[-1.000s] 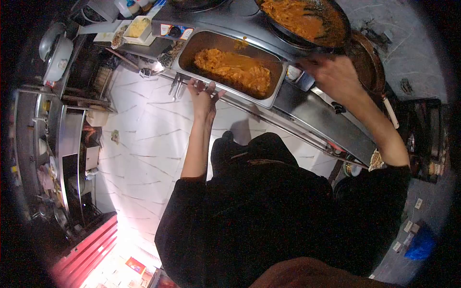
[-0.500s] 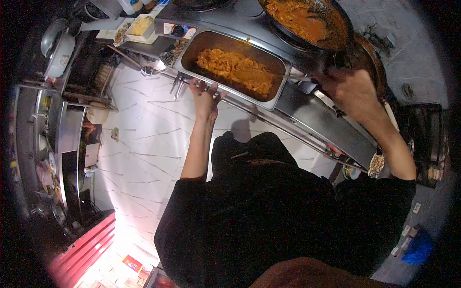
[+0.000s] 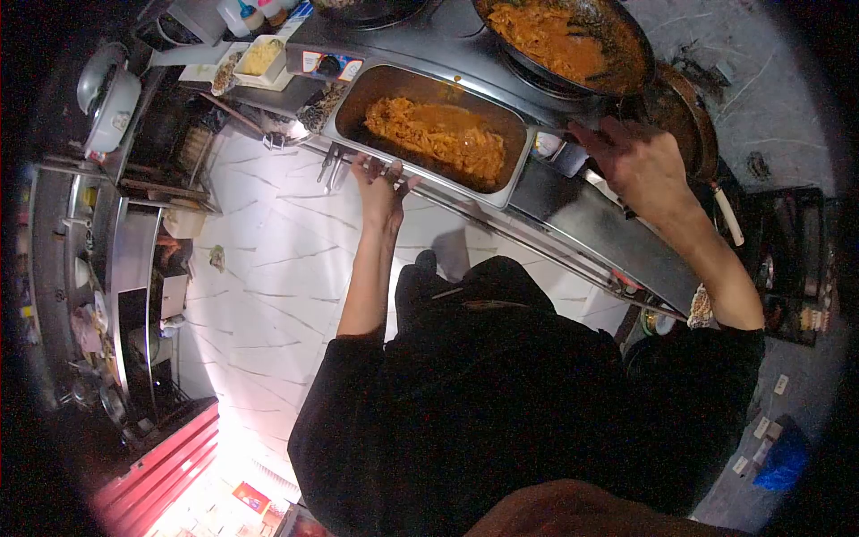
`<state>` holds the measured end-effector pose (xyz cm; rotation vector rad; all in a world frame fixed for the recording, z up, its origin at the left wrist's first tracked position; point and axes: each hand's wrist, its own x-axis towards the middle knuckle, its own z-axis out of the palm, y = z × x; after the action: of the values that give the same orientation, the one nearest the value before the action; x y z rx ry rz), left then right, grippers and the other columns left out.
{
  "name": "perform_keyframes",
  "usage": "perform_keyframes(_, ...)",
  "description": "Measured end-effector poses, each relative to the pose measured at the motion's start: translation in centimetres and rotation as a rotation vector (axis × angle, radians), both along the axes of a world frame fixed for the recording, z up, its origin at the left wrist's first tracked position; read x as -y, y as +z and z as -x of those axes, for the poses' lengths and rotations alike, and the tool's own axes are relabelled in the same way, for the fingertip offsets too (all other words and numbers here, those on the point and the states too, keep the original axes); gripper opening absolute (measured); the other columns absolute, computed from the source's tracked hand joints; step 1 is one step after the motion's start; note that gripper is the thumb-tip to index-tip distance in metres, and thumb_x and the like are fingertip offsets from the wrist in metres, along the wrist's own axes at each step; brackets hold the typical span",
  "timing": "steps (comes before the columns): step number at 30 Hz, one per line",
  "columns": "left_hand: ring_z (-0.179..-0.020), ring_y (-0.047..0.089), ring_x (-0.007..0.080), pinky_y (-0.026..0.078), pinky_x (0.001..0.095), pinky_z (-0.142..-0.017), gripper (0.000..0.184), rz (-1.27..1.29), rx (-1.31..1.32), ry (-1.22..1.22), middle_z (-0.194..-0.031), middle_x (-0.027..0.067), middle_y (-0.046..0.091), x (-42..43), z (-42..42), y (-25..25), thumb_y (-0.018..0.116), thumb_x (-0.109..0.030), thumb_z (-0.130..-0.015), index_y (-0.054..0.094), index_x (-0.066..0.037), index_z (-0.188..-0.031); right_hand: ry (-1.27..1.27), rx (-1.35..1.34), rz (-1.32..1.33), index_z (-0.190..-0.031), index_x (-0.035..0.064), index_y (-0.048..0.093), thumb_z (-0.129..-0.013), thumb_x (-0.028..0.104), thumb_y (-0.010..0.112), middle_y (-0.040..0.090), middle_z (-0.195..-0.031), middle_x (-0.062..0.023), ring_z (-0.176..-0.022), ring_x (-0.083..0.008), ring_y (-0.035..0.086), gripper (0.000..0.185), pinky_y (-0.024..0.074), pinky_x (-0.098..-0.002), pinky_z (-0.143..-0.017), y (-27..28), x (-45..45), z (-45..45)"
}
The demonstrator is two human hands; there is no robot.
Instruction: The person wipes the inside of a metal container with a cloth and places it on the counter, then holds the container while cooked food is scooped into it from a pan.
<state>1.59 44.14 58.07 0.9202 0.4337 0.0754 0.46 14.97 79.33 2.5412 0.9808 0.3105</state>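
Observation:
A rectangular metal tray [image 3: 347, 92] stands at the counter's front edge, holding orange saucy food [image 3: 438, 134]. My left hand [image 3: 379, 186] is at the tray's near side, its fingertips against the rim and its fingers apart. To the right of the tray, my right hand [image 3: 637, 161] hovers with its fingers curled together. What those fingers hold is too dark to make out. Beyond that hand, a dark round pan [image 3: 641, 55] holds more of the orange food.
A brown pan [image 3: 702, 121] with a pale handle lies at the right. At the back left are a white dish of yellow food [image 3: 261, 57] and some bottles [image 3: 242, 16]. A lidded pot [image 3: 112, 112] stands far left. The counter edge [image 3: 573, 234] runs before me.
My right hand moved down and right, then slightly back left. A utensil that reached into the tray half a second ago no longer shows there. The food's surface has shifted; my left hand stays at the rim.

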Motion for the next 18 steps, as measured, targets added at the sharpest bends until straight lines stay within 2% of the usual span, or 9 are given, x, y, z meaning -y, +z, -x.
perform_keyframes(3,-0.09,0.046,0.0205,0.054,0.0415,-0.067,0.052,0.014,0.0,-0.016,-0.115,0.0075,0.032,-0.1,0.0,0.0,0.044,0.01,-0.08,0.023,-0.018,-0.118,-0.054,-0.072,-0.008,-0.109,0.0179,0.059,-0.071,0.016,0.059,0.055,-0.077,-0.0035,-0.068,-0.0186,0.058,0.038,0.0472,-0.0329,-0.053,-1.0,0.9,-0.3)
perform_keyframes(7,-0.089,0.046,0.0198,0.054,0.0418,-0.067,0.052,0.032,-0.003,-0.007,-0.116,0.0075,0.032,-0.1,0.0,0.0,0.044,0.01,-0.08,0.023,-0.018,-0.118,-0.023,-0.079,-0.001,-0.109,0.0181,0.059,-0.071,0.02,0.061,0.056,-0.072,-0.0028,-0.063,-0.0185,0.057,0.038,0.0463,-0.0325,-0.05,-3.4,1.2,-0.5)
perform_keyframes(10,-0.088,0.046,0.0194,0.054,0.0421,-0.067,0.053,0.051,0.013,-0.005,-0.118,0.0073,0.031,-0.1,0.1,0.0,0.044,0.009,-0.079,0.023,-0.018,-0.119,-0.185,-0.158,0.035,-0.109,0.0185,0.06,-0.072,0.024,0.062,0.057,-0.075,-0.0019,-0.063,-0.019,0.058,0.038,0.0458,-0.0329,-0.05,-2.2,2.1,-0.7)
perform_keyframes(13,-0.088,0.046,0.0189,0.053,0.0423,-0.069,0.054,0.04,0.015,0.002,-0.118,0.0072,0.031,-0.1,0.0,-0.5,0.044,0.008,-0.079,0.022,-0.018,-0.121,-0.11,-0.103,-0.074,-0.109,0.0186,0.06,-0.073,0.025,0.062,0.057,-0.074,-0.0029,-0.064,-0.0202,0.058,0.036,0.0457,-0.034,-0.051,-2.2,3.0,0.0)
perform_keyframes(16,-0.088,0.046,0.0184,0.053,0.0428,-0.071,0.054,0.019,-0.01,-0.011,-0.119,0.007,0.031,-0.1,0.0,-0.5,0.042,0.007,-0.08,0.021,-0.017,-0.123,-0.165,-0.314,0.027,-0.108,0.0174,0.061,-0.074,0.025,0.062,0.058,-0.076,-0.0055,-0.065,-0.0222,0.058,0.035,0.0462,-0.0348,-0.054,-2.5,3.0,1.2)
perform_keyframes(18,-0.087,0.046,0.018,0.053,0.043,-0.072,0.053,0.006,-0.015,-0.02,-0.119,0.0067,0.03,-0.3,0.0,-0.6,0.041,0.006,-0.08,0.021,-0.017,-0.123,-0.235,-0.329,-0.063,-0.108,0.0164,0.061,-0.074,0.023,0.063,0.06,-0.078,-0.0066,-0.066,-0.0224,0.059,0.034,0.0471,-0.0347,-0.056,-1.6,3.6,2.0)
